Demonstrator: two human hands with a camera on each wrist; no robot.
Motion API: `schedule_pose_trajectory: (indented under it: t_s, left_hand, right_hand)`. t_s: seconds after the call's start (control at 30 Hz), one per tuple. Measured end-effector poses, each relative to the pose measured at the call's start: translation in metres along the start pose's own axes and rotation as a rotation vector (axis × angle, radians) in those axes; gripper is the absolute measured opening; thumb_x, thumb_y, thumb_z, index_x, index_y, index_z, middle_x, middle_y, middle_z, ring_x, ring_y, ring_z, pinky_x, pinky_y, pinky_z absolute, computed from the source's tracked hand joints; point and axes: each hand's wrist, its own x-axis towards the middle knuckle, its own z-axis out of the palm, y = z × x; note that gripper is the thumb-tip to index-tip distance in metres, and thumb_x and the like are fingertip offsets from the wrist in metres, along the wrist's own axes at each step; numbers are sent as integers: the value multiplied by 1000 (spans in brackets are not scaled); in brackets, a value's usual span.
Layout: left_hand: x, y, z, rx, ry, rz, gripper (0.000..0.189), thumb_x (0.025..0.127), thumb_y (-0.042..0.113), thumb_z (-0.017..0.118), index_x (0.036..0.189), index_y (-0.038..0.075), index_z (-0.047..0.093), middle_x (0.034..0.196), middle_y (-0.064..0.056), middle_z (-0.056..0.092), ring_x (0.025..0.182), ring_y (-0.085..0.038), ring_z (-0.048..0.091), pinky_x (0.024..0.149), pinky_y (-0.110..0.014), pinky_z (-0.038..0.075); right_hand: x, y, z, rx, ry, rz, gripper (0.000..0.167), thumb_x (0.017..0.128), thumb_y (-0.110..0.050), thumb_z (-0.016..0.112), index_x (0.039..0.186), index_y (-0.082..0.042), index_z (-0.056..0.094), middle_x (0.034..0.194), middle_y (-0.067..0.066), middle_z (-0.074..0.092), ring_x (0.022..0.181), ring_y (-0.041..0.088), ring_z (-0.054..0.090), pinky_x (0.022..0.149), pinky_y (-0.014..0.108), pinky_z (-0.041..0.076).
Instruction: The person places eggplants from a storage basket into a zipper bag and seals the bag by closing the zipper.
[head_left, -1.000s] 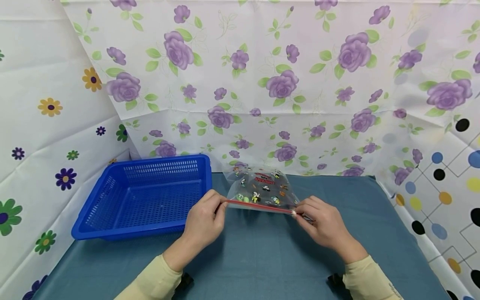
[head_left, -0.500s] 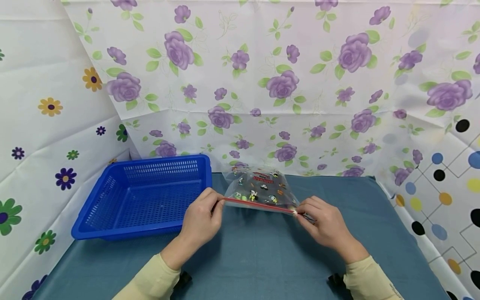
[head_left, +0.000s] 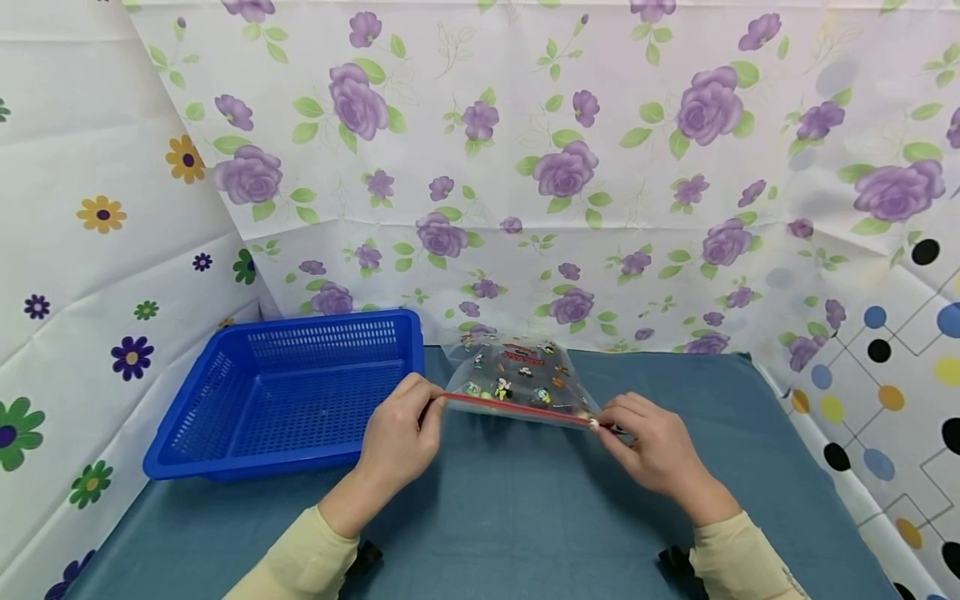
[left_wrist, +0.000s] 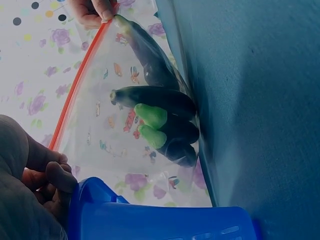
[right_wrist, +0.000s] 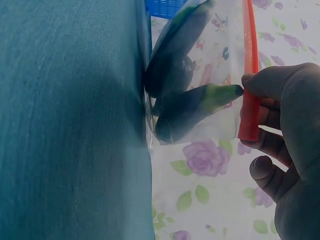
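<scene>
A clear zip bag (head_left: 517, 379) printed with small cartoon figures is held up by its red zip strip (head_left: 517, 406). My left hand (head_left: 401, 433) pinches the strip's left end, close to the basket's corner. At the other end, my right hand (head_left: 651, 446) pinches the strip between thumb and fingers. Inside lie several dark eggplants (left_wrist: 155, 97) with green stem ends, gathered at the bottom of the bag, which sits at the table. One eggplant (right_wrist: 187, 112) points its stem end toward the right thumb in the right wrist view.
A blue plastic basket (head_left: 281, 462) with slotted walls stands on the left of the teal tablecloth (head_left: 517, 517). Behind the table hangs a white sheet (head_left: 480, 192) with purple roses. Patterned sheets close off both sides.
My left hand has shifted a little left and up with its end of the zip strip. The right hand has edged slightly right, and the strip spans a bit wider between them.
</scene>
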Motion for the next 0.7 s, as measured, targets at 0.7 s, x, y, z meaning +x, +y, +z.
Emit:
schedule_pose_trajectory:
  t_s: [0.7]
  left_hand:
    - [2,-3,-4,24,8,-26,5,100,-1,78,98,4,78,89,-2,64,68,-11,50,57,-30,46]
  right_hand:
    - [-2,4,-3,-3,12,25,20,90,-9,90,100,-22,77,98,-9,70,82,4,67,64,32,57]
